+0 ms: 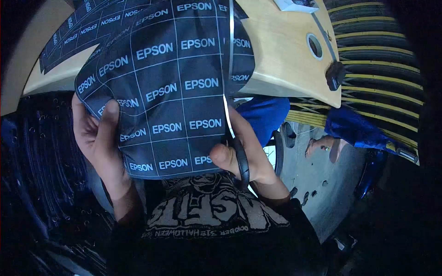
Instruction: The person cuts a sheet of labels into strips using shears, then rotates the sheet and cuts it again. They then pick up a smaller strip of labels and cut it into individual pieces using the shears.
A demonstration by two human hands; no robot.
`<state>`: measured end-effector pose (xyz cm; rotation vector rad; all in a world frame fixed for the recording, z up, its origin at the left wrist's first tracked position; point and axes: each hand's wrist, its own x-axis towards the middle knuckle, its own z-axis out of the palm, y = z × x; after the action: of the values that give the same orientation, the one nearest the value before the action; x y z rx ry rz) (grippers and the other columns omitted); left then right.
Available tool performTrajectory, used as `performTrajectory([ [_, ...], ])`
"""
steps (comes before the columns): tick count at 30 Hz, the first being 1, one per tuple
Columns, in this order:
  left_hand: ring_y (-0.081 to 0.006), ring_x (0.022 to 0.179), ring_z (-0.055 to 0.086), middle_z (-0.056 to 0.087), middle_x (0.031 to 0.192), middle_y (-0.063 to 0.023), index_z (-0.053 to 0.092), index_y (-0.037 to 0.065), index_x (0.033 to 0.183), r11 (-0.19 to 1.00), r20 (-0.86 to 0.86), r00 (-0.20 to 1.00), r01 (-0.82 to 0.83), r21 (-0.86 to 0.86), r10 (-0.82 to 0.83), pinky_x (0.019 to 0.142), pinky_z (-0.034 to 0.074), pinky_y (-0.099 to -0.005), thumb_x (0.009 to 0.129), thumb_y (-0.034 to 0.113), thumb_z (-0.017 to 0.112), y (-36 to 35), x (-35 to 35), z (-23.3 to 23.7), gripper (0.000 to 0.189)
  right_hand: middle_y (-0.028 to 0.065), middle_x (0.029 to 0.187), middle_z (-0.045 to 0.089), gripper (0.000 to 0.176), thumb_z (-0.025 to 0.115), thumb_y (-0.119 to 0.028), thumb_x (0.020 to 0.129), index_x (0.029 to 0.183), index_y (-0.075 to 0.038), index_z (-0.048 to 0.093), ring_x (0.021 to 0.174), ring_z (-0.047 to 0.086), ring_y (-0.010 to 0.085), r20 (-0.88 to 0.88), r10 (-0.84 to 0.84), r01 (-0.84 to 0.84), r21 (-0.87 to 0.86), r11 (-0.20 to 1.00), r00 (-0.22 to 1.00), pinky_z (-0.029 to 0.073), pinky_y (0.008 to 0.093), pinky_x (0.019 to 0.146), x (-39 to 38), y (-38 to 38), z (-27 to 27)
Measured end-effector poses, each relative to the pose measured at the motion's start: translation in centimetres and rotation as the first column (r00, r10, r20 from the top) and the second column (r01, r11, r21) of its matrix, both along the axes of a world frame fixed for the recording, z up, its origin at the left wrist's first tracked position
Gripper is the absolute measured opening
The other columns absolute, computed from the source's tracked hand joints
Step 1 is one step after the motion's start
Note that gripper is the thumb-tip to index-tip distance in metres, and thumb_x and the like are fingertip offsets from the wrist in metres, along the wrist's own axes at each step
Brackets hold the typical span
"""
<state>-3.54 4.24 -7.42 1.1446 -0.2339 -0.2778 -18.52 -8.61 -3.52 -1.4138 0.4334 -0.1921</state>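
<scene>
A large black sheet (pixel 170 110) printed with white EPSON lettering and a thin grid is held up in front of my chest. My left hand (pixel 99 133) grips its left edge, the thumb pressed on the printed face and the fingers behind. At the lower right side, my right hand (pixel 251 154) is closed around the black handle of a pair of scissors (pixel 242 163). Their bright blade runs upward along the sheet's right part, beside a narrow flap of the same print. The fingers behind the sheet are partly hidden.
Beyond the sheet stands a light wooden table (pixel 281 50) with a round hole, carrying more EPSON-printed sheets (pixel 73 34). A black device (pixel 335 75) with a cable sits at its right edge. Bare feet (pixel 317 146) and blue clothing (pixel 262 115) show near a yellow slatted gate (pixel 377 60).
</scene>
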Motion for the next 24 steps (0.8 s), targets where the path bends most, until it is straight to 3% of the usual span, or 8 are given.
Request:
performTrajectory([
  [9, -0.0143, 0.092, 0.059, 0.06, 0.101, -0.0141, 0.044, -0.006, 0.118, 0.999, 0.02, 1.0, -0.004, 0.034, 0.003, 0.081, 0.046, -0.0278, 0.079, -0.005, 0.055, 0.0, -0.11, 0.22, 0.041, 0.0171, 0.102, 0.053, 0.076, 0.069, -0.045, 0.074, 0.121, 0.005, 0.038, 0.101, 0.052, 0.0259, 0.005, 0.004, -0.004, 0.064, 0.998, 1.0, 0.042, 0.0352, 0.088, -0.05, -0.2, 0.2],
  [12, -0.0141, 0.092, 0.059, 0.059, 0.103, -0.0143, 0.043, -0.006, 0.118, 0.998, 0.015, 1.0, 0.0, 0.057, 0.0, 0.081, 0.046, -0.0273, 0.078, -0.006, 0.054, -0.06, -0.22, 0.54, 0.042, 0.0173, 0.101, 0.054, 0.076, 0.068, -0.045, 0.074, 0.121, 0.005, 0.038, 0.099, 0.054, 0.026, -0.006, 0.02, -0.02, 0.009, 1.0, 1.0, 0.043, 0.0351, 0.086, -0.05, -0.26, 0.14],
  [15, -0.014, 0.092, 0.059, 0.059, 0.103, -0.0142, 0.043, -0.006, 0.118, 0.997, 0.031, 0.999, 0.007, 0.081, -0.009, 0.082, 0.045, -0.027, 0.078, -0.006, 0.054, 0.07, -0.14, 0.46, 0.042, 0.0174, 0.101, 0.054, 0.074, 0.068, -0.044, 0.075, 0.121, 0.005, 0.038, 0.097, 0.055, 0.0256, 0.051, -0.06, 0.057, 0.068, 0.996, 0.997, 0.043, 0.0348, 0.085, 0.08, -0.03, 0.09],
  [17, -0.014, 0.092, 0.059, 0.059, 0.103, -0.014, 0.043, -0.006, 0.118, 0.994, 0.044, 0.999, 0.004, 0.11, -0.009, 0.083, 0.045, -0.0271, 0.078, -0.006, 0.053, 0.11, -0.16, 0.44, 0.042, 0.0177, 0.103, 0.054, 0.072, 0.067, -0.042, 0.076, 0.121, 0.005, 0.038, 0.1, 0.053, 0.0259, -0.007, 0.049, -0.048, 0.022, 0.999, 0.999, 0.042, 0.0348, 0.087, 0.04, -0.57, 0.44],
  [24, -0.0145, 0.094, 0.057, 0.059, 0.103, -0.0136, 0.043, -0.007, 0.118, 0.997, 0.05, 0.999, -0.011, 0.073, 0.008, 0.086, 0.042, -0.0279, 0.078, -0.006, 0.053, -0.09, -0.29, 0.54, 0.041, 0.0173, 0.105, 0.054, 0.071, 0.067, -0.041, 0.076, 0.122, 0.005, 0.038, 0.102, 0.053, 0.0251, 0.032, 0.026, -0.024, -0.041, 0.999, 0.999, 0.041, 0.0339, 0.088, 0.01, -0.46, -0.13],
])
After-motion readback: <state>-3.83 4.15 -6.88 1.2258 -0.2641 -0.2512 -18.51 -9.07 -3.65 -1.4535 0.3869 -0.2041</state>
